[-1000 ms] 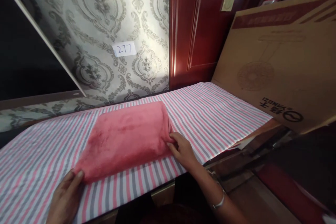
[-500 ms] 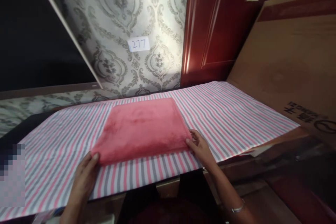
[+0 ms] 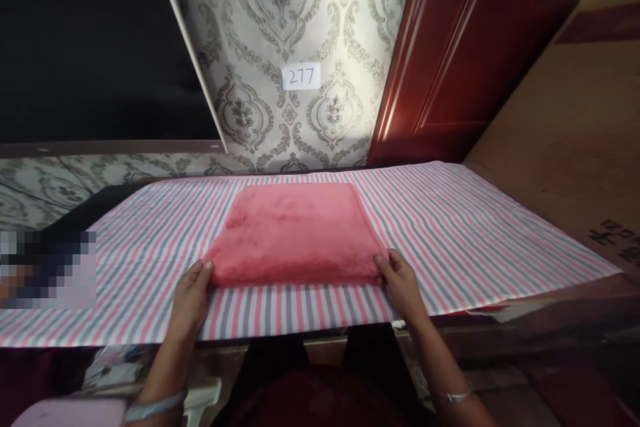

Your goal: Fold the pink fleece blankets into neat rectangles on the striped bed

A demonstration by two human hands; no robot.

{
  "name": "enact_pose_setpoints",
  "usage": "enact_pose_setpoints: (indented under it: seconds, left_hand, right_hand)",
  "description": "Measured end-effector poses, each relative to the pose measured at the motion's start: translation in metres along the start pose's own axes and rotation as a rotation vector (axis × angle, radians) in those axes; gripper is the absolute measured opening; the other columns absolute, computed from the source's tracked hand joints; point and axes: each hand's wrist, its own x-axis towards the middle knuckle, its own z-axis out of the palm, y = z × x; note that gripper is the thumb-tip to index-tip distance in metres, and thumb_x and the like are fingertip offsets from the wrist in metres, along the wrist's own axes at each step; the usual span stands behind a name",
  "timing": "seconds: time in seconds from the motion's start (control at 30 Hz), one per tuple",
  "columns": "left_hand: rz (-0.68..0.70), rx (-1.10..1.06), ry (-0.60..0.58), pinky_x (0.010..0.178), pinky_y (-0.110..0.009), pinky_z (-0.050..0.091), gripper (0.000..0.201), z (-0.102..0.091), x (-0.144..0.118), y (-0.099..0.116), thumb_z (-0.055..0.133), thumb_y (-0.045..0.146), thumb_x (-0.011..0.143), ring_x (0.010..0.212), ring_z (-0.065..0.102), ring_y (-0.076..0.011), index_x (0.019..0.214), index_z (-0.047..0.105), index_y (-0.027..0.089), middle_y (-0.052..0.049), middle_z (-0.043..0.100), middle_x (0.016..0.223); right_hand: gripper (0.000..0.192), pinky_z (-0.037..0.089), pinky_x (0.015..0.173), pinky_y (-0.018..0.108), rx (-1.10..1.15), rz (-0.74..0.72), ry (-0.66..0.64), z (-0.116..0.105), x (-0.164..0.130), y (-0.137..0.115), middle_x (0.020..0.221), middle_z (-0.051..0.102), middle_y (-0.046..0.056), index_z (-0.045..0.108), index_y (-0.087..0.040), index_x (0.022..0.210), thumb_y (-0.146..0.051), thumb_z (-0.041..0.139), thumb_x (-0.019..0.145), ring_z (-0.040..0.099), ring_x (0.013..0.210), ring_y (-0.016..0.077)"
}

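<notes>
A folded pink towel with a plush surface lies on a pink, grey and white striped cloth. Its near left corner is pinched between the thumb and fingers of my left hand. At the near right corner, my right hand grips the towel the same way. The towel's near edge runs fairly straight between both hands, with a strip of striped cloth showing in front of it. Whether any layers are tucked underneath is hidden.
A dark screen stands at the back left. Behind the table are patterned wallpaper with a paper label reading 277 and a dark red wooden panel. A large cardboard box borders the right side. A pixelated patch covers something at far left.
The view has turned and levelled, so the towel and wall appear farther right. Both hands keep their hold on the towel's near corners.
</notes>
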Motion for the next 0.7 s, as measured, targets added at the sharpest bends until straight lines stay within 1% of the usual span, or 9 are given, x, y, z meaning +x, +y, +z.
enact_pose_setpoints:
  seconds: [0.07,0.13,0.2,0.27,0.33,0.43,0.5,0.6,0.7]
  left_hand:
    - [-0.01,-0.047,-0.044,0.087,-0.037,0.052,0.066,-0.003,-0.006,0.003,0.076,0.06,0.067,0.087,0.068,-0.0231,0.115,0.064,0.017,-0.007,0.074,0.093]
    - [0.014,-0.053,-0.098,0.093,-0.038,0.051,0.081,-0.007,-0.013,0.003,0.076,0.056,0.07,0.097,0.068,-0.0238,0.139,0.049,0.023,-0.007,0.073,0.105]
    - [0.103,0.084,-0.151,0.101,-0.04,0.047,0.088,-0.012,-0.019,0.001,0.076,0.051,0.072,0.114,0.063,-0.0257,0.148,0.037,0.028,-0.009,0.067,0.125]
    - [0.242,0.292,-0.189,0.108,-0.042,0.042,0.081,-0.017,-0.02,-0.002,0.073,0.048,0.074,0.129,0.054,-0.0287,0.146,0.042,0.028,-0.011,0.057,0.141]
    - [0.389,0.479,-0.203,0.109,-0.045,0.041,0.065,-0.021,-0.017,-0.002,0.067,0.046,0.077,0.13,0.052,-0.0305,0.137,0.053,0.026,-0.011,0.055,0.142]
    - [0.577,0.623,-0.173,0.101,-0.045,0.045,0.046,-0.021,-0.006,0.008,0.057,0.042,0.081,0.109,0.061,-0.0289,0.123,0.063,0.025,-0.01,0.067,0.12]
    - [0.673,0.647,-0.122,0.096,-0.043,0.047,0.038,-0.017,0.006,0.022,0.053,0.04,0.083,0.098,0.062,-0.0272,0.115,0.066,0.023,-0.009,0.069,0.106]
    - [0.748,0.64,-0.057,0.095,-0.041,0.045,0.034,-0.003,0.03,0.047,0.051,0.04,0.085,0.097,0.061,-0.0262,0.107,0.067,0.021,-0.008,0.068,0.1]
    - [0.68,0.631,-0.01,0.091,-0.039,0.048,0.033,0.019,0.061,0.068,0.051,0.04,0.086,0.097,0.061,-0.0251,0.107,0.067,0.02,-0.008,0.067,0.103]
  right_hand:
    - [0.049,0.041,0.045,0.024,0.056,-0.044,-0.055,-0.004,-0.002,0.001,0.07,0.054,-0.006,0.054,-0.023,0.112,-0.056,0.071,0.079,0.05,0.048,0.0119]
    - [0.066,0.047,0.052,0.026,0.05,-0.121,-0.098,-0.009,-0.007,0.003,0.088,0.06,-0.001,0.043,-0.026,0.137,-0.05,0.07,0.081,0.058,0.058,0.0141]
    - [0.067,0.052,0.062,0.029,-0.068,-0.213,-0.124,-0.013,-0.011,0.004,0.107,0.062,0.005,0.04,-0.028,0.144,-0.043,0.067,0.085,0.064,0.072,0.0169]
    - [0.055,0.054,0.069,0.032,-0.244,-0.321,-0.139,-0.016,-0.014,0.004,0.118,0.062,0.009,0.05,-0.027,0.14,-0.037,0.062,0.088,0.065,0.084,0.0201]
    - [0.043,0.053,0.071,0.034,-0.376,-0.423,-0.139,-0.018,-0.012,0.0,0.117,0.064,0.009,0.06,-0.027,0.132,-0.031,0.057,0.089,0.064,0.089,0.0222]
    - [0.038,0.052,0.072,0.034,-0.43,-0.496,-0.116,-0.017,-0.003,-0.014,0.108,0.067,0.007,0.065,-0.026,0.126,-0.027,0.052,0.091,0.063,0.087,0.0222]
    - [0.038,0.052,0.072,0.034,-0.436,-0.518,-0.083,-0.013,0.009,-0.027,0.106,0.067,0.007,0.066,-0.025,0.126,-0.027,0.051,0.091,0.062,0.082,0.0211]
    - [0.039,0.051,0.074,0.035,-0.434,-0.564,-0.01,-0.002,0.037,-0.047,0.11,0.068,0.008,0.065,-0.023,0.125,-0.026,0.051,0.089,0.061,0.082,0.0213]
    - [0.039,0.05,0.074,0.034,-0.39,-0.565,0.075,0.014,0.076,-0.056,0.116,0.068,0.01,0.067,-0.019,0.119,-0.028,0.052,0.084,0.062,0.086,0.0225]
